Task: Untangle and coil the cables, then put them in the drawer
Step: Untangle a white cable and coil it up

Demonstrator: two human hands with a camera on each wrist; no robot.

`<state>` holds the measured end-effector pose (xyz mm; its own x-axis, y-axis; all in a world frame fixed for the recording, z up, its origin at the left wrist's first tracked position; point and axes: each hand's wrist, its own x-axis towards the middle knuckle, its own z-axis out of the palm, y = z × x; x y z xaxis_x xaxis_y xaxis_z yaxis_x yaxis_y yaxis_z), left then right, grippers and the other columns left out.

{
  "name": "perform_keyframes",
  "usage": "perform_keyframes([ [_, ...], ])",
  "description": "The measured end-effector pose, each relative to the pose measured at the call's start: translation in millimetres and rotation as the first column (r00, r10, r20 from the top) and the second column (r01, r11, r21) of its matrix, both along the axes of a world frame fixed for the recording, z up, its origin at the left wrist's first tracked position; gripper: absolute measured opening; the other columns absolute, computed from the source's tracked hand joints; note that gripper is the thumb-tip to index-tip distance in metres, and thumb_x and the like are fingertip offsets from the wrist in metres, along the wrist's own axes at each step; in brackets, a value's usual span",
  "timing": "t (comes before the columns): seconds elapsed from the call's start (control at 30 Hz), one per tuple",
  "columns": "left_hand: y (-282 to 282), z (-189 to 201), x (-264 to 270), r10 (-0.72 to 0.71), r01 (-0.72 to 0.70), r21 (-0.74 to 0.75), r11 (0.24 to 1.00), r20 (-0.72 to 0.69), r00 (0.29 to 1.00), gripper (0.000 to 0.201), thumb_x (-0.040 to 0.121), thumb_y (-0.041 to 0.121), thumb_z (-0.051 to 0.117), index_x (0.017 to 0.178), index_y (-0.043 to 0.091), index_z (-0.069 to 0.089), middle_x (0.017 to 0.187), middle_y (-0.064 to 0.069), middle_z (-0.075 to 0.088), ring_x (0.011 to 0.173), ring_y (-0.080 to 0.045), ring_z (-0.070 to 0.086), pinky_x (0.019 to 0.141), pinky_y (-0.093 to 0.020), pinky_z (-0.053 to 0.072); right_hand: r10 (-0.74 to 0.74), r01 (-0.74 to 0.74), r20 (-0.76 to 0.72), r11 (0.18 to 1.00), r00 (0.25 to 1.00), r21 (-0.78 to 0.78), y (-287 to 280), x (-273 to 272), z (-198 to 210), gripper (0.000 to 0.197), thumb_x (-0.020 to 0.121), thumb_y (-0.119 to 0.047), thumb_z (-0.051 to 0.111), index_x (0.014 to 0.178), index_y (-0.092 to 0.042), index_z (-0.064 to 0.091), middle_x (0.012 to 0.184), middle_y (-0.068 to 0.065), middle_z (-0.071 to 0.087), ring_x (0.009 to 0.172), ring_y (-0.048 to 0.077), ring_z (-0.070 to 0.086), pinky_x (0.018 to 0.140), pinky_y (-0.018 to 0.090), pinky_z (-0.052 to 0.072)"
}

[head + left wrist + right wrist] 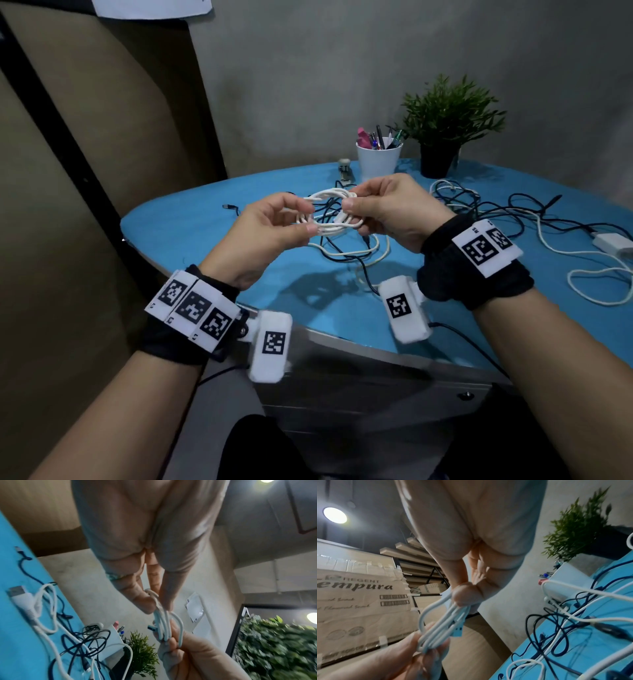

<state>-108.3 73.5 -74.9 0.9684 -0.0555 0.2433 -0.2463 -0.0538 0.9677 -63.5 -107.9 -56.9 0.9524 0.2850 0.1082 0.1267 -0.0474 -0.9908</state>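
Observation:
Both hands hold a white cable coil (330, 214) in the air above the blue table (191, 219). My left hand (306, 219) pinches the coil's left end between thumb and fingers. My right hand (354, 216) grips its right end, thumb on top. In the left wrist view the loops of the coil (164, 626) run from my left hand (154, 604) down to the right hand (178, 646). The right wrist view shows the coil (443, 622) with a plug among its loops. A tangle of black and white cables (479, 212) lies on the table behind.
A white charger block (613, 243) with its looped cord lies at the right. At the back stand a white pen cup (378, 161) and a potted plant (445, 126). A grey drawer unit (376, 394) sits under the table's front edge. Brown cardboard stands to the left.

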Motion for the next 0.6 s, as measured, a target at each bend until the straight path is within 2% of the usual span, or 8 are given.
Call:
perform_keyframes([
  [0.07, 15, -5, -1, 0.033, -0.037, -0.059, 0.998, -0.06, 0.998, 0.018, 0.08, -0.006, 0.064, 0.085, 0.011, 0.061, 0.068, 0.001, 0.061, 0.058, -0.009, 0.055, 0.061, -0.016, 0.05, 0.038, -0.038, -0.01, 0.999, 0.999, -0.032, 15, 4, 1, 0.003, 0.086, 0.001, 0.061, 0.083, 0.001, 0.062, 0.058, 0.005, 0.063, 0.044, 0.006, 0.056, 0.045, 0.016, 0.049],
  [0.2, 45, -9, 1, 0.12, -0.144, -0.155, 0.977, -0.156, 0.98, 0.018, 0.079, -0.009, 0.063, 0.082, 0.008, 0.059, 0.07, -0.005, 0.063, 0.054, -0.009, 0.06, 0.058, -0.015, 0.052, 0.106, -0.115, -0.063, 0.977, 0.992, -0.177, 50, 17, -1, 0.014, 0.089, 0.006, 0.056, 0.102, 0.008, 0.06, 0.071, 0.013, 0.059, 0.046, 0.009, 0.058, 0.052, 0.019, 0.055],
  [0.3, 75, -13, 6, 0.184, -0.218, -0.145, 0.965, -0.212, 0.96, 0.019, 0.08, -0.011, 0.061, 0.082, 0.007, 0.058, 0.077, -0.009, 0.061, 0.055, -0.008, 0.062, 0.057, -0.014, 0.052, 0.108, -0.133, -0.105, 0.954, 0.989, -0.27, 69, 29, -5, 0.018, 0.088, 0.012, 0.053, 0.104, 0.004, 0.055, 0.072, 0.017, 0.058, 0.045, 0.013, 0.058, 0.054, 0.024, 0.056],
  [0.37, 94, -19, 9, 0.223, -0.258, -0.109, 0.96, -0.26, 0.94, 0.019, 0.081, -0.012, 0.061, 0.083, 0.007, 0.058, 0.079, -0.011, 0.061, 0.057, -0.009, 0.063, 0.057, -0.014, 0.053, 0.094, -0.122, -0.089, 0.908, 0.992, -0.4, 78, 40, -7, 0.019, 0.086, 0.011, 0.055, 0.104, 0.003, 0.057, 0.07, 0.016, 0.059, 0.052, 0.017, 0.059, 0.058, 0.028, 0.057],
  [0.43, 109, -25, 15, 0.26, -0.292, -0.066, 0.954, -0.299, 0.918, 0.019, 0.081, -0.012, 0.061, 0.083, 0.007, 0.057, 0.078, -0.012, 0.061, 0.055, -0.009, 0.063, 0.056, -0.014, 0.053, 0.102, -0.107, -0.041, 0.811, 0.994, -0.575, 87, 51, -10, 0.016, 0.085, 0.007, 0.057, 0.1, 0.004, 0.062, 0.067, 0.014, 0.061, 0.059, 0.021, 0.061, 0.065, 0.033, 0.058],
  [0.5, 122, -33, 23, 0.309, -0.334, -0.027, 0.942, -0.315, 0.897, 0.02, 0.081, -0.013, 0.062, 0.082, 0.007, 0.057, 0.076, -0.013, 0.06, 0.052, -0.009, 0.062, 0.054, -0.014, 0.053, 0.149, -0.092, 0.008, 0.655, 0.989, -0.75, 98, 57, -9, 0.017, 0.086, 0.001, 0.058, 0.1, 0.002, 0.067, 0.07, 0.012, 0.064, 0.067, 0.024, 0.064, 0.072, 0.038, 0.059],
  [0.53, 127, -37, 27, 0.335, -0.356, -0.009, 0.934, -0.318, 0.887, 0.02, 0.08, -0.012, 0.063, 0.081, 0.007, 0.057, 0.076, -0.013, 0.06, 0.052, -0.01, 0.062, 0.054, -0.014, 0.053, 0.192, -0.077, 0.034, 0.542, 0.981, -0.837, 105, 59, -9, 0.02, 0.087, -0.002, 0.057, 0.103, 0.0, 0.068, 0.076, 0.012, 0.067, 0.071, 0.024, 0.063, 0.075, 0.037, 0.058],
  [0.6, 137, -45, 35, 0.377, -0.391, 0.026, 0.92, -0.329, 0.866, 0.019, 0.079, -0.01, 0.065, 0.08, 0.008, 0.057, 0.075, -0.013, 0.062, 0.053, -0.012, 0.061, 0.055, -0.015, 0.053, 0.285, 0.008, 0.096, 0.293, 0.954, -0.956, 117, 60, -8, 0.026, 0.09, -0.008, 0.053, 0.113, -0.003, 0.065, 0.101, 0.014, 0.069, 0.075, 0.022, 0.056, 0.073, 0.034, 0.053],
])
